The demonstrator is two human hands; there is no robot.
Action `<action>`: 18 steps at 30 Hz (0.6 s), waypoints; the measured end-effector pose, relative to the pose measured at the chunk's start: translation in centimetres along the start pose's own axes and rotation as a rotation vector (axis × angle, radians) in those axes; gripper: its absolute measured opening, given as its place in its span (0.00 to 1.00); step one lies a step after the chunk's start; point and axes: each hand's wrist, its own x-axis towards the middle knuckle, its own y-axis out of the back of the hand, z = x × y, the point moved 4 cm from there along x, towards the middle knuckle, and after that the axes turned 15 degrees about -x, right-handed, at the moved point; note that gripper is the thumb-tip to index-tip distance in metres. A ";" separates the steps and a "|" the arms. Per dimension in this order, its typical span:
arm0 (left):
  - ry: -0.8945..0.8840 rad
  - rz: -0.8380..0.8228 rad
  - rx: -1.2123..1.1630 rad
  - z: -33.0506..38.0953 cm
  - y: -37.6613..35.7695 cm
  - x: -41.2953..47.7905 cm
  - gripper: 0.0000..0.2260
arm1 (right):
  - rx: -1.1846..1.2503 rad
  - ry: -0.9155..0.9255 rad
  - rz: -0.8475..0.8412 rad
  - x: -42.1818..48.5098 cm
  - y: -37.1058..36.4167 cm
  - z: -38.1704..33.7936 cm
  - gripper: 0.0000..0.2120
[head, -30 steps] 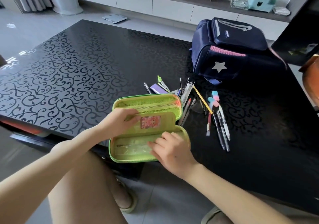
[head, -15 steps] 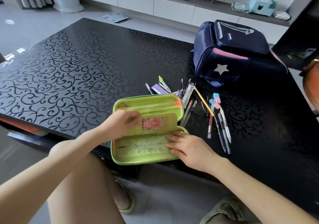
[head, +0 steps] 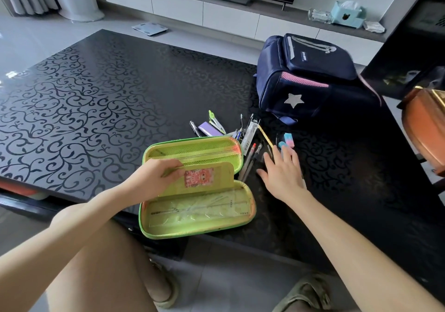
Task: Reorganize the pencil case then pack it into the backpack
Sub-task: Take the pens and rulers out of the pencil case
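Note:
A green pencil case [head: 192, 215] lies open at the near edge of the black table [head: 84, 95]. Clear rulers rest in its lower half. My left hand [head: 154, 179] pinches the case's inner flap, which carries a pink sticker [head: 199, 177]. My right hand [head: 284, 172] hovers open, fingers spread, over loose pens and pencils [head: 252, 157] to the right of the case. A yellow pencil [head: 265, 136], a pink-and-blue eraser [head: 287, 140] and a compass [head: 216, 121] lie among them. The navy backpack [head: 313, 80] with a silver star lies at the back right.
A purple flat item [head: 209, 129] lies behind the case. An orange-brown chair [head: 423, 124] stands at the right edge. Beyond the table are a white TV cabinet [head: 216, 13], a teal tissue box [head: 346, 14] and a floor scale [head: 149, 28]. My knees sit below the table edge.
My right hand left the case's lower half and moved right and away, over the loose pens. My left hand kept hold of the flap. The view tilted upward slightly.

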 end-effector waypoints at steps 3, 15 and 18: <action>-0.001 0.003 -0.006 -0.1 0.0 -0.2 0.07 | 0.049 0.051 0.058 -0.7 -0.1 0.1 0.25; 0.005 0.028 0.020 0.1 -0.2 -0.1 0.07 | 0.322 0.438 0.296 -11.4 -1.1 0.7 0.25; 0.016 0.035 0.029 0.3 -0.2 -0.3 0.07 | 0.307 0.435 0.356 -12.4 -1.1 0.7 0.29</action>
